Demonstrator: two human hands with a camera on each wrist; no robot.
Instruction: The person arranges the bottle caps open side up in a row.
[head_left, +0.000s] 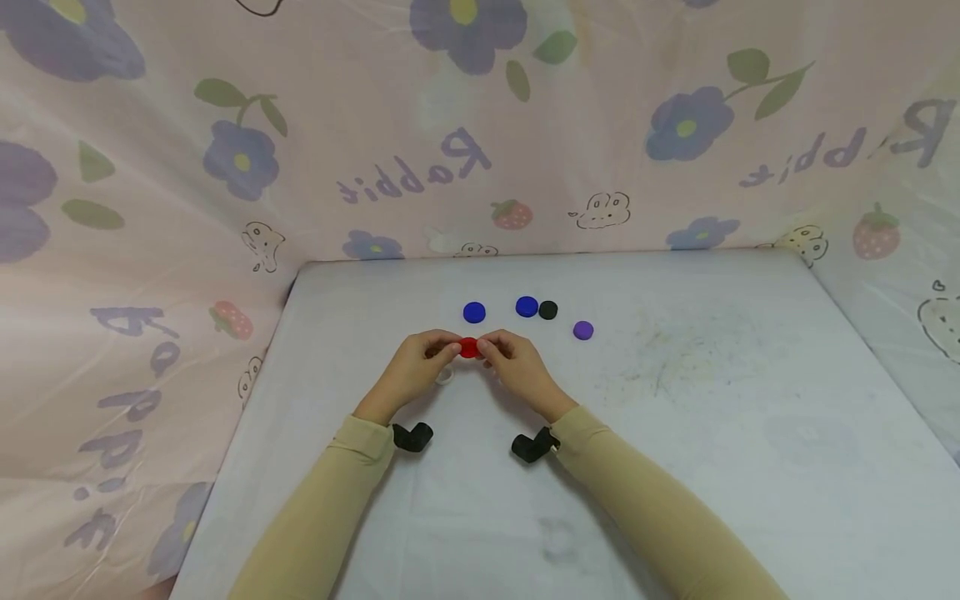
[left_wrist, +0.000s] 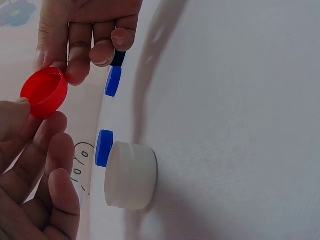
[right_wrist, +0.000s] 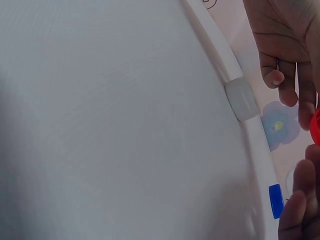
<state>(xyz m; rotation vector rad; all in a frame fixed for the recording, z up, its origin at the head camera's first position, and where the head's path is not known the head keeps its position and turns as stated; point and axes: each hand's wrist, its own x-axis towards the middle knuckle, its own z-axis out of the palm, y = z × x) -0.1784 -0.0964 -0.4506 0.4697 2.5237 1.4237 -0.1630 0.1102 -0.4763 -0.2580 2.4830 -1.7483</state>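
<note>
A hollow red bottle cap [head_left: 468,347] is held up between both hands. My left hand [head_left: 417,367] pinches its left edge with thumb and finger. On the opposite edge, my right hand [head_left: 517,367] grips it the same way. The left wrist view shows the open inside of the red cap [left_wrist: 46,92], above the table surface. Below the left hand stands a white round cap [left_wrist: 131,175] on the table, mostly covered by that hand in the head view.
Beyond the hands lie a blue cap [head_left: 474,312], a second blue cap [head_left: 527,307] beside a black cap [head_left: 548,310], and a purple cap [head_left: 583,331] farther right. A patterned curtain [head_left: 585,125] surrounds the white table [head_left: 750,467]. Dark smudges mark its right half.
</note>
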